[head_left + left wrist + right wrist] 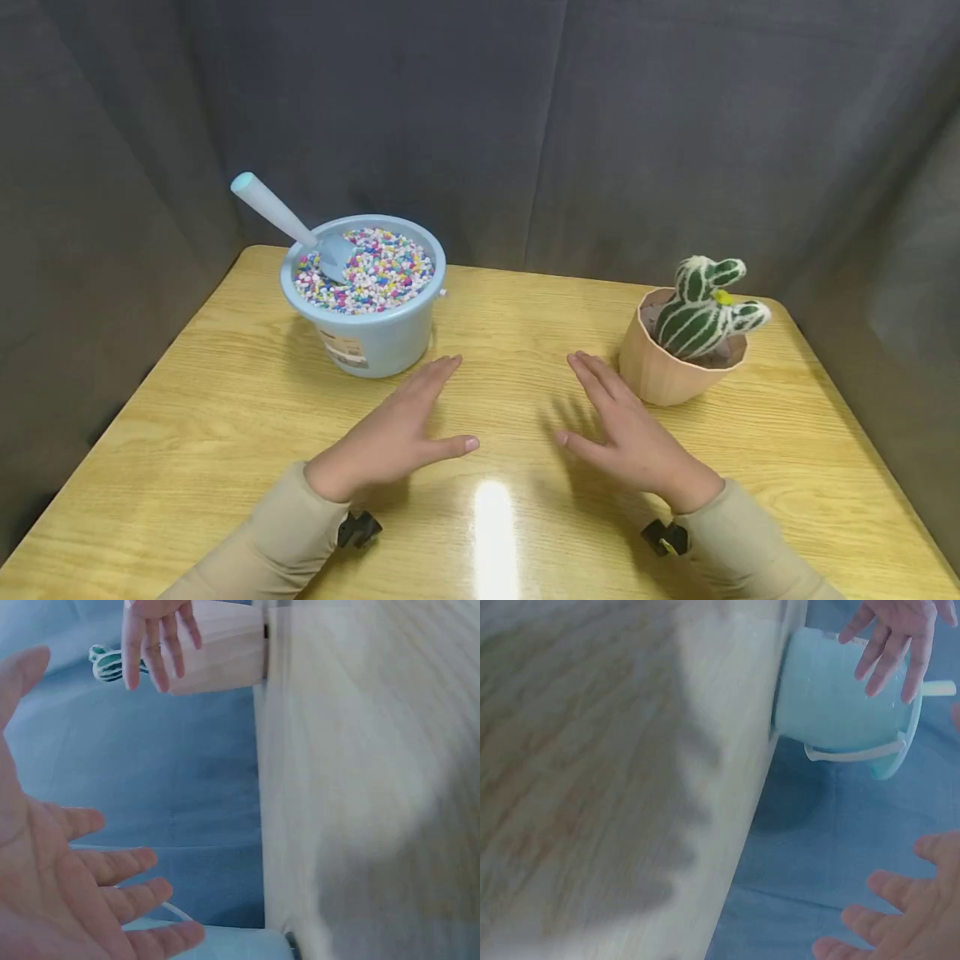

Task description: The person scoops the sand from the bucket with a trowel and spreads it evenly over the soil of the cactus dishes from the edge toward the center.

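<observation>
Over the yellow wood-grain tabletop (517,325), the left hand (390,442) hangs at 11 o'clock and the right hand (637,433) at 1 o'clock, fingers straight and thumbs spread well away. Just beyond the right hand, at 1 o'clock, stands a peach, faceted, round pot (667,379). In it, a fuzzy green toy cactus (693,329) with white stripes and a yellow flower (722,297) rises from greyish-brown filling, its arms toward 2 o'clock. Beyond the left hand, at 11 o'clock, a light-blue, tapered plastic bucket (397,333) stands upright, a printed label (345,350) on its 7 o'clock side. White, pink, yellow, blue and green small beads (390,271) nearly fill it. A light-blue plastic scoop (273,208) has its blade on the beads, its handle jutting past the rim toward 10 o'clock. A dark grey curtain (480,125) hangs behind at 12 o'clock.
</observation>
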Tool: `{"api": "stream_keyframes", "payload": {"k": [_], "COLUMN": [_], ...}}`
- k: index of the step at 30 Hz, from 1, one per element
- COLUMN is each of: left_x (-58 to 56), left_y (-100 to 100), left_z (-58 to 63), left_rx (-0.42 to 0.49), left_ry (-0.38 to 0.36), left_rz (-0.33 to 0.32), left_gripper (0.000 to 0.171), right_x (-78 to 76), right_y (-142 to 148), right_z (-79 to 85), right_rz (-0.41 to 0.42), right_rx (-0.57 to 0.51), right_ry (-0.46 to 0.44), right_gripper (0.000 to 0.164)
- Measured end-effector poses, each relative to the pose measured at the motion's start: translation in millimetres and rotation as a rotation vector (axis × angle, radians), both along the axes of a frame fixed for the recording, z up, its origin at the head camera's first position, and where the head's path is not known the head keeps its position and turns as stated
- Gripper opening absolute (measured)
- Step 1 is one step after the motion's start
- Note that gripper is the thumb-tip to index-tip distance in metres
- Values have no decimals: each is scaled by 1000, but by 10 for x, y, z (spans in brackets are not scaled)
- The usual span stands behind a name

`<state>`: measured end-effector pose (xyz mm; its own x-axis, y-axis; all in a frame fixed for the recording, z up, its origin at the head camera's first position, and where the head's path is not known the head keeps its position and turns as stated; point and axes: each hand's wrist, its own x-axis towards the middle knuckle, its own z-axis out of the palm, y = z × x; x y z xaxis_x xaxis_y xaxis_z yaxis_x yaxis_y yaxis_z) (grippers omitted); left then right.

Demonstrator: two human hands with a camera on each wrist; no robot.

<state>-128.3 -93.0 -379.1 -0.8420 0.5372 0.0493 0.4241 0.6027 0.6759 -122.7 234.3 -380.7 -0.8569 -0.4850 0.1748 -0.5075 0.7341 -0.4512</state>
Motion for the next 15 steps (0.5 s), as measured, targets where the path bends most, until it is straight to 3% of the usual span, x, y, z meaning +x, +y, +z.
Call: {"api": "stream_keyframes", "payload": {"k": [8,15], "left_x": [2,-43], "left_y": [-83,-151], "left_z": [90,158], "left_rx": [226,494], "left_ry": [-18,11], "left_rz": [52,17], "left_gripper": [92,79], "right_x": [3,11], "right_y": [49,94], "right_z": [29,45], "right_rz": [-34,-102], "right_rx": [-81,-171], "right_ry": [18,98], "right_gripper": [86,76]}}
